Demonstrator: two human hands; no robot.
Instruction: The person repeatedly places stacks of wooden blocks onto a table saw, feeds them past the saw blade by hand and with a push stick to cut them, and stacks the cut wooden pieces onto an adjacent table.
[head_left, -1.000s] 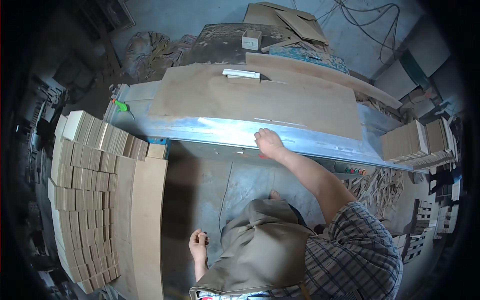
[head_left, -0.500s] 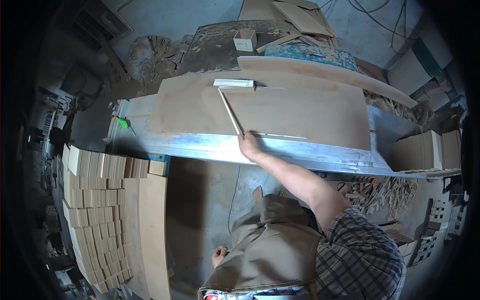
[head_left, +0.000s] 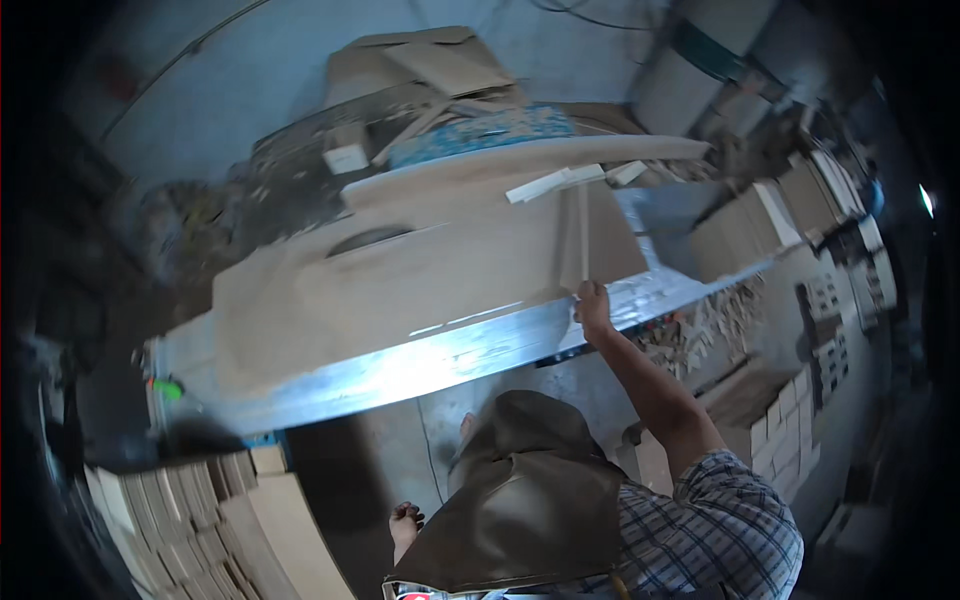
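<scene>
My right hand (head_left: 593, 308) grips the near end of a thin wooden stick (head_left: 585, 235) over the right part of a broad brown board (head_left: 470, 270). The stick's far end reaches pale wooden strips (head_left: 555, 183) at the board's far right edge. A dark curved shape (head_left: 370, 240), which looks like a saw blade, shows in the board beside a narrow slit. My left hand (head_left: 405, 520) hangs low beside my brown apron (head_left: 520, 500), fingers loosely bent and apart, holding nothing I can see.
The board lies on a shiny metal table (head_left: 420, 365). A green-handled tool (head_left: 167, 389) rests at its left end. Stacked wooden pieces (head_left: 180, 510) stand at the lower left, brown panels (head_left: 740, 230) at the right. Offcuts (head_left: 710, 325) are heaped below the table's right side.
My right hand has moved right with the stick, and pale strips now lie at the board's far right. The view has turned right. My left hand's fingers look looser.
</scene>
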